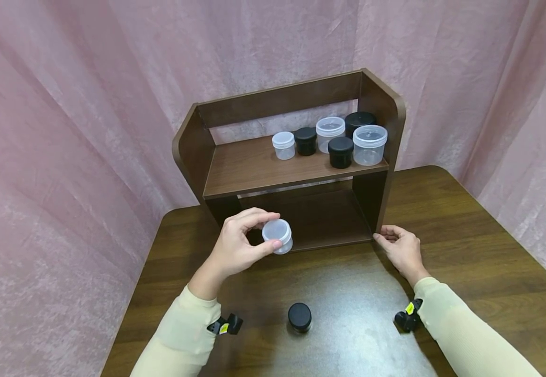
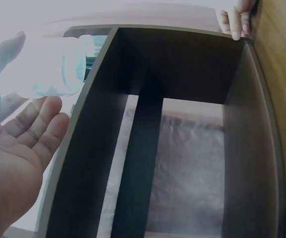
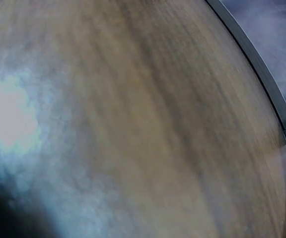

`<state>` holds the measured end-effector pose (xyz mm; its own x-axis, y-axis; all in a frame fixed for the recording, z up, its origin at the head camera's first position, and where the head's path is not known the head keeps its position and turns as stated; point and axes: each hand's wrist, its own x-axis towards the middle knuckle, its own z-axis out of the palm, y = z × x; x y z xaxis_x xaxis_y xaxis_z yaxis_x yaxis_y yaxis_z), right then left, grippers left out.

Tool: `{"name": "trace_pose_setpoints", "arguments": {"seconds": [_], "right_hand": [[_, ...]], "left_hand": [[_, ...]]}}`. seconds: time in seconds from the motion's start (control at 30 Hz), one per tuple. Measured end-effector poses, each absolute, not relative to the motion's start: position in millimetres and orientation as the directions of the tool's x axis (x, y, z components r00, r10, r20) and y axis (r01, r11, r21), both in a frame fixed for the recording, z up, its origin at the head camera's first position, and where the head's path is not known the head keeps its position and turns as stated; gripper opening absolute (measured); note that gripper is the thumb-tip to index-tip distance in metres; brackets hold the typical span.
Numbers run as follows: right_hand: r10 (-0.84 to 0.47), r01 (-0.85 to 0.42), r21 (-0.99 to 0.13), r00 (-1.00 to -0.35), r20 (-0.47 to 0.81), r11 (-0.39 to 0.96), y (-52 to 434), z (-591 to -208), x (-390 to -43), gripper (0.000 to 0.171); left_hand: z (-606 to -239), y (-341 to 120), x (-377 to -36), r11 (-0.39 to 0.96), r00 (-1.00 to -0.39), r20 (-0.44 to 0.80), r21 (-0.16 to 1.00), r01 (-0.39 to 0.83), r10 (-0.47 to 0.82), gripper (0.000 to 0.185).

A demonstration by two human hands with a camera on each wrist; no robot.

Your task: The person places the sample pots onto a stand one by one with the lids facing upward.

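Observation:
My left hand (image 1: 240,238) pinches a small clear jar with a translucent lid (image 1: 277,236) between thumb and fingers. The jar is tilted, in the air before the lower opening of a brown two-tier wooden shelf (image 1: 249,159). In the left wrist view the jar (image 2: 53,67) looks washed out by glare. My right hand (image 1: 402,251) grips the lower front corner of the shelf's right side panel, thumb at the front edge; its fingers show only partly in the right wrist view. On the table nearer me stands a small jar with a black lid (image 1: 299,317).
The upper tier holds several jars: a small clear one (image 1: 283,146), black ones (image 1: 341,153) and larger clear ones (image 1: 369,146), mostly toward the right. Beneath is a wooden table (image 1: 452,230). A pink curtain (image 1: 112,104) hangs behind the shelf.

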<state>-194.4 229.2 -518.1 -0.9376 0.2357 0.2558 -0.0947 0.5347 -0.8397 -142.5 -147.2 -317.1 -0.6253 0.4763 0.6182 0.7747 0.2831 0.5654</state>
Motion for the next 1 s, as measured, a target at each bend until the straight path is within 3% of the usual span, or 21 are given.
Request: {"name": "trace_pose_setpoints", "arguments": {"seconds": [0.33, 0.73, 1.0], "right_hand": [[0.241, -0.119, -0.832, -0.926, 0.29, 0.541, 229.2, -519.4, -196.3, 0.035], [0.245, -0.119, -0.833, -0.925, 0.291, 0.54, 229.7, -522.0, -196.7, 0.033], [0.249, -0.121, -0.831, -0.922, 0.297, 0.542, 229.6, -522.4, -196.6, 0.033]], "left_hand": [[-292.0, -136.4, -158.9, 0.293, -0.596, 0.649, 0.522, 0.801, 0.473, 0.042], [-278.4, -129.9, -180.8, 0.326, -0.627, 0.641, 0.536, 0.779, 0.443, 0.04], [-271.0, -130.4, -191.1, 0.36, -0.697, 0.597, 0.597, 0.717, 0.397, 0.041]]}}
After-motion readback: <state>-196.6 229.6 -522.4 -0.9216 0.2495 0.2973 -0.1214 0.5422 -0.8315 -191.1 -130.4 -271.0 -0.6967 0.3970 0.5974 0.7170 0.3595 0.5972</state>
